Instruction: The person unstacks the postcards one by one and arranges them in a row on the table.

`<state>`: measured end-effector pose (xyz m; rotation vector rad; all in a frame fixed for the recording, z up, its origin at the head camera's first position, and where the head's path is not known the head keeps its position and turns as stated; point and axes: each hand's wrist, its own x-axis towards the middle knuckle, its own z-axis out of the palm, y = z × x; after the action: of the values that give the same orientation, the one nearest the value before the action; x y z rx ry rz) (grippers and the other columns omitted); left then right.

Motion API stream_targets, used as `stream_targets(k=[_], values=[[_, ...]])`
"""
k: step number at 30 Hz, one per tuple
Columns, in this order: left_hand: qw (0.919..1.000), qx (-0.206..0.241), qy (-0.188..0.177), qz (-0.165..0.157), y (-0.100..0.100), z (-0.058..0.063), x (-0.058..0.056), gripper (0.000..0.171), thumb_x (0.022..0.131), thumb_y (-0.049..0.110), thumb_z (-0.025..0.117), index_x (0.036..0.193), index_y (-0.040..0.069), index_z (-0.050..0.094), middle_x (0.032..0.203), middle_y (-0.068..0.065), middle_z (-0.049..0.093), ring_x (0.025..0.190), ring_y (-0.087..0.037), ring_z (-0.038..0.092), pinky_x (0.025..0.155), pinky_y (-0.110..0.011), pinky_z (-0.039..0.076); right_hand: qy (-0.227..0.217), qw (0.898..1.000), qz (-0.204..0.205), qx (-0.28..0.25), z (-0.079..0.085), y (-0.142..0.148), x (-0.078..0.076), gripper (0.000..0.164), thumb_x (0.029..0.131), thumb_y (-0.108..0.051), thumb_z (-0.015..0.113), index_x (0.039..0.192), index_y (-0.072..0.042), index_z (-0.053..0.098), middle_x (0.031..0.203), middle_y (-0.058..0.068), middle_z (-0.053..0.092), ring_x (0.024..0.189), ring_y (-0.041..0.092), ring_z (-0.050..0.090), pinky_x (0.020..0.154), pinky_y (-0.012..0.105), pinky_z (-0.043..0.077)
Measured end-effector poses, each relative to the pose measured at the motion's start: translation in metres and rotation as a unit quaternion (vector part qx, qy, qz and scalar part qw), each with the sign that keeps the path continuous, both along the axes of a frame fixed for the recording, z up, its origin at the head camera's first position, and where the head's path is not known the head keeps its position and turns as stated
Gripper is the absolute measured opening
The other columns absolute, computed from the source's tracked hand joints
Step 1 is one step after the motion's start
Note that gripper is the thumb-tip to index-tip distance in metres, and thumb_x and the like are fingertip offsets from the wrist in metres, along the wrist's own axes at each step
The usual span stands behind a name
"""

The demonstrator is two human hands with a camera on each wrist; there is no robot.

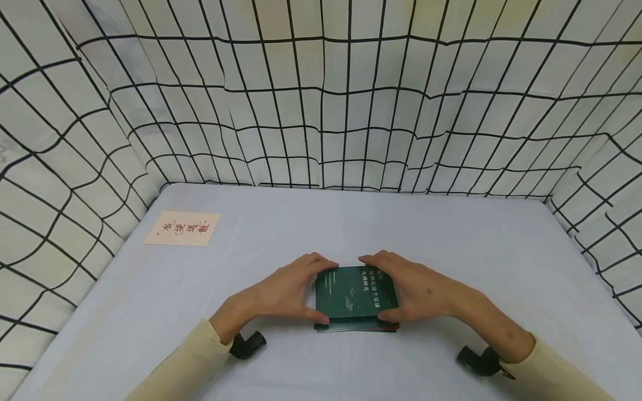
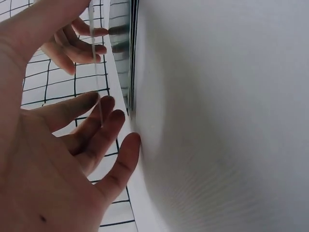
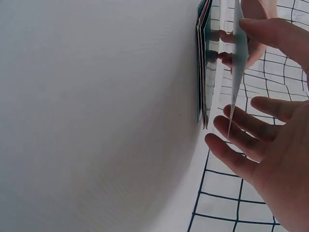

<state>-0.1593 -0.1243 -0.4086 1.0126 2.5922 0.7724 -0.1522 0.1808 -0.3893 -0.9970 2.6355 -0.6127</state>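
Green book [image 1: 356, 298] lies flat on the grey table [image 1: 451, 250], near its front edge, long axis running away from the person. Left hand [image 1: 286, 292] and right hand [image 1: 413, 292] flank it equally close, fingers curled around both long edges, thumbs at the near corners.

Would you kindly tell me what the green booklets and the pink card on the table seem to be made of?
Green booklets: probably paper with smooth, slightly glossy printed covers; thin layered edges show in the right wrist view. Pink card: apparently matte paper or thin cardstock, lying flat with red printing.
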Motion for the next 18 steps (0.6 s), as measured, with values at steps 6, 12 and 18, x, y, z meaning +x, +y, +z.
stream_targets(k=[6,12,18], values=[[0.9996,0.025,-0.01,0.009,-0.002,0.003,-0.004,0.093,0.075,0.044,0.092,0.153,0.017,0.05,0.144,0.003,0.054,0.129,-0.015,0.054,0.112,-0.043,0.05,0.018,1.0,-0.011,0.0,0.002,-0.002,-0.001,0.097,0.079,-0.042,0.087,0.16,-0.02,0.038,0.153,-0.002,0.051,0.133,0.018,0.057,0.109,0.045,0.055],[0.9983,0.053,-0.02,0.015,-0.006,0.008,-0.007,0.091,0.077,0.039,0.091,0.154,0.015,0.048,0.148,0.002,0.054,0.127,-0.017,0.055,0.104,-0.042,0.053,0.032,0.999,-0.028,0.0,0.003,-0.002,-0.002,0.095,0.08,-0.046,0.087,0.158,-0.021,0.041,0.153,-0.002,0.05,0.135,0.019,0.057,0.109,0.046,0.055],[0.9969,0.072,-0.009,0.031,-0.012,0.014,-0.008,0.091,0.076,0.034,0.093,0.154,0.017,0.047,0.152,0.003,0.054,0.131,-0.017,0.056,0.098,-0.039,0.057,0.018,0.996,-0.065,-0.052,0.005,-0.005,-0.006,0.086,0.086,-0.046,0.084,0.156,-0.017,0.043,0.152,-0.001,0.049,0.134,0.02,0.057,0.108,0.045,0.056]])
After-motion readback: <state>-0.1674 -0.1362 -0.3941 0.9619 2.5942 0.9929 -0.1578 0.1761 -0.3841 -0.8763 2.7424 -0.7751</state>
